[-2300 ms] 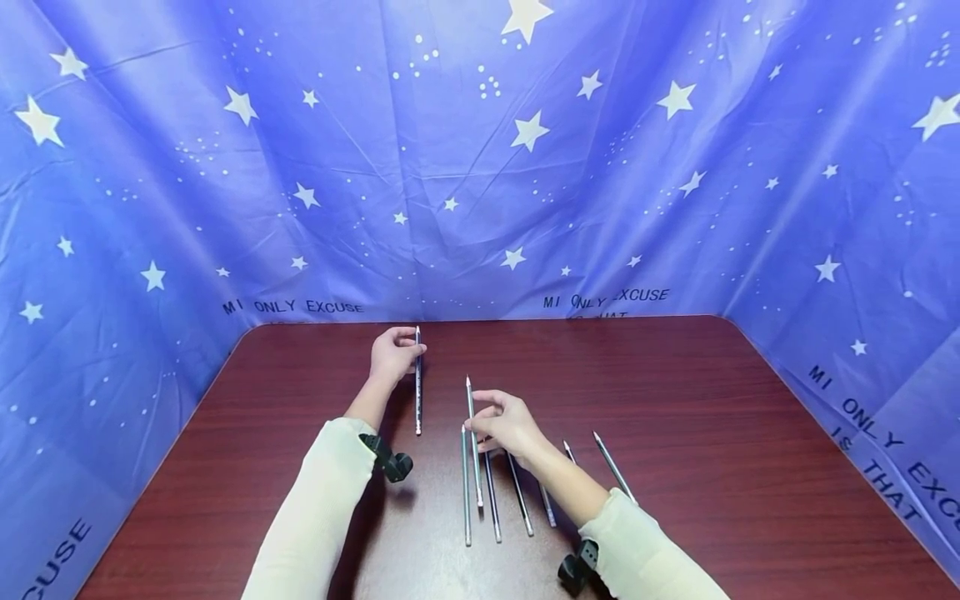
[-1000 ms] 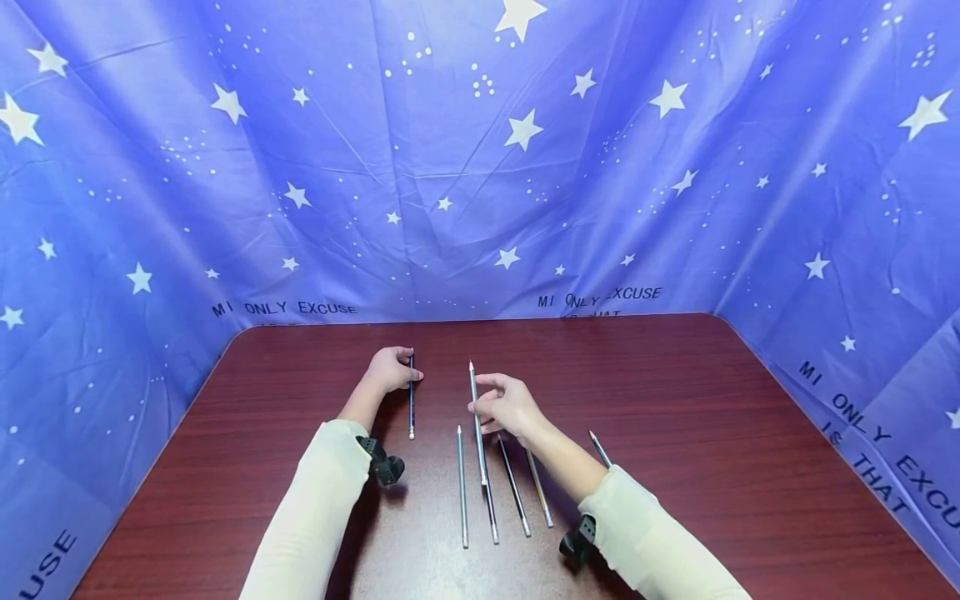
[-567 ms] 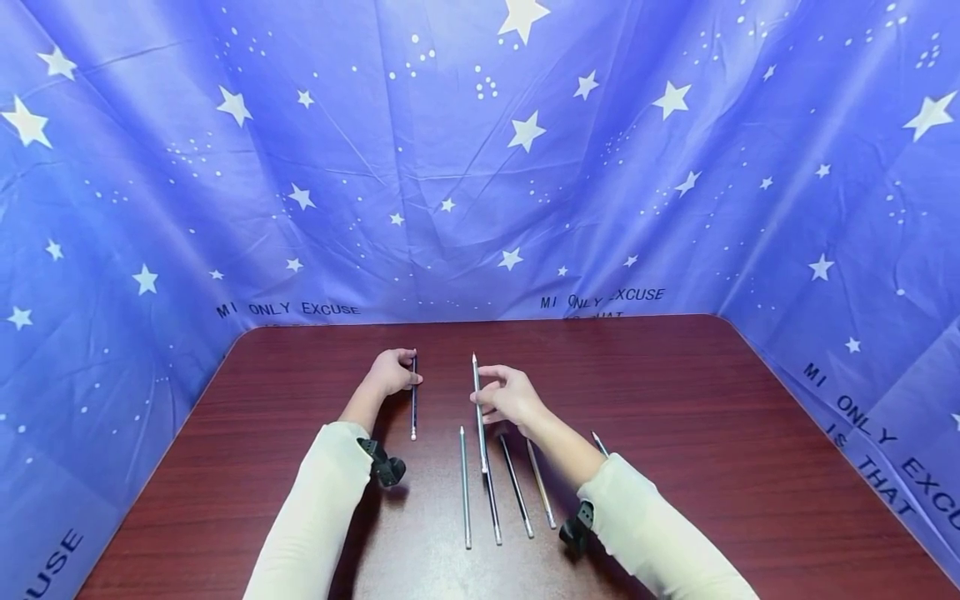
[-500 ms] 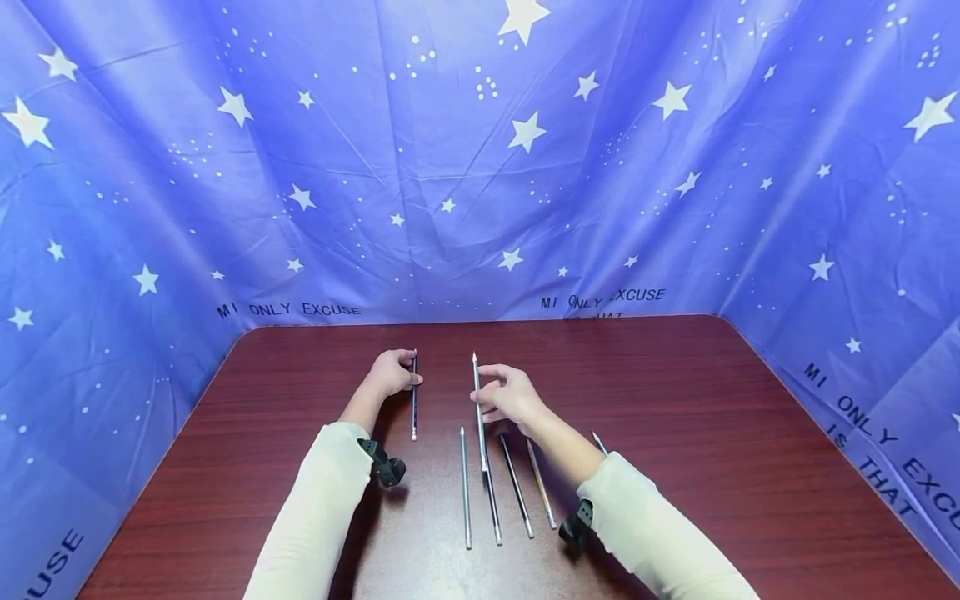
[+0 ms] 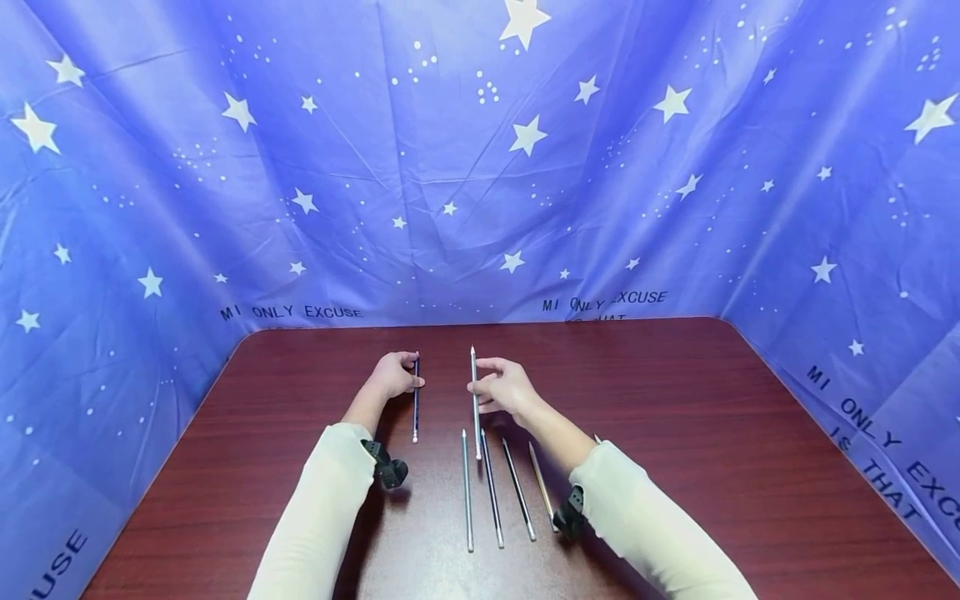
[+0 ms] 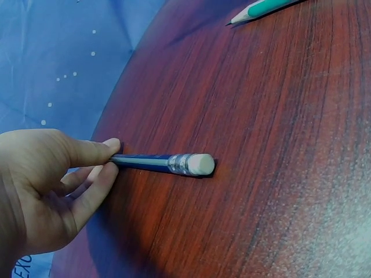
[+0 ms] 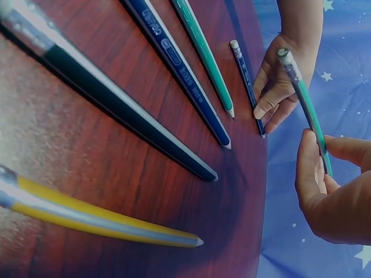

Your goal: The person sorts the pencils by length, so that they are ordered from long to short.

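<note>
My left hand (image 5: 392,377) pinches a dark blue pencil (image 6: 142,163) between thumb and fingers near its far end. That pencil lies flat or nearly flat on the table's far left part, its white eraser towards me. To the right, my right hand (image 5: 508,387) pinches a green pencil (image 7: 306,101) at its middle, held up off the table with the tip pointing away. Below it on the table lie a second green pencil (image 5: 467,492), another blue pencil (image 5: 492,492), a black pencil (image 5: 519,492) and a yellow pencil (image 7: 104,217), side by side.
The dark red wood-grain table (image 5: 675,383) has rounded far corners. A blue star-patterned curtain (image 5: 450,150) stands behind and on both sides. Another pencil's tip (image 5: 597,438) shows beside my right sleeve, the remainder hidden. Each wrist wears a black camera (image 5: 387,469).
My right hand has moved away from me with the green pencil, towards the table's far edge. The left hand has brought the blue pencil down and slightly nearer, then stayed almost still.
</note>
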`<state>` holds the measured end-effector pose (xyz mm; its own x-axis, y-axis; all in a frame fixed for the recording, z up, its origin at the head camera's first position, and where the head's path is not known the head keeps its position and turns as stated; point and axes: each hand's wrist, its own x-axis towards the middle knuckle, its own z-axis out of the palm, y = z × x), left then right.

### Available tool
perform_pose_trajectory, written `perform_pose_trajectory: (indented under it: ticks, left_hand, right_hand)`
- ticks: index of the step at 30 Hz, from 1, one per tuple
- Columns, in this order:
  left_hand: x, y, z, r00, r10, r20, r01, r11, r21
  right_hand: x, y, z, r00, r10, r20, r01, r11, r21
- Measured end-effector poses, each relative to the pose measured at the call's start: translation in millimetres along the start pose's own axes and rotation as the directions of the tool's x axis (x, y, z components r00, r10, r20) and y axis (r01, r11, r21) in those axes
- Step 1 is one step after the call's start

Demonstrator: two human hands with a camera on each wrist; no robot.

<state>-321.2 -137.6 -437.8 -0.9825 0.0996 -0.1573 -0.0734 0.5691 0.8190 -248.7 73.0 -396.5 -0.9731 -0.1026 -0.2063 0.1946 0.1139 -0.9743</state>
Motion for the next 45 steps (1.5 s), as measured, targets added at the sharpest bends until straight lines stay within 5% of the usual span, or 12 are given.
perform_pose_trajectory:
  ticks: [45]
  left_hand:
    - [-0.8, 0.6, 0.9, 1.0, -0.005, -0.005, 0.005, 0.999, 0.044]
  right_hand:
    - [37.0, -4.1, 40.4, 1.0, 0.013, -0.024, -0.014, 1.0, -0.026]
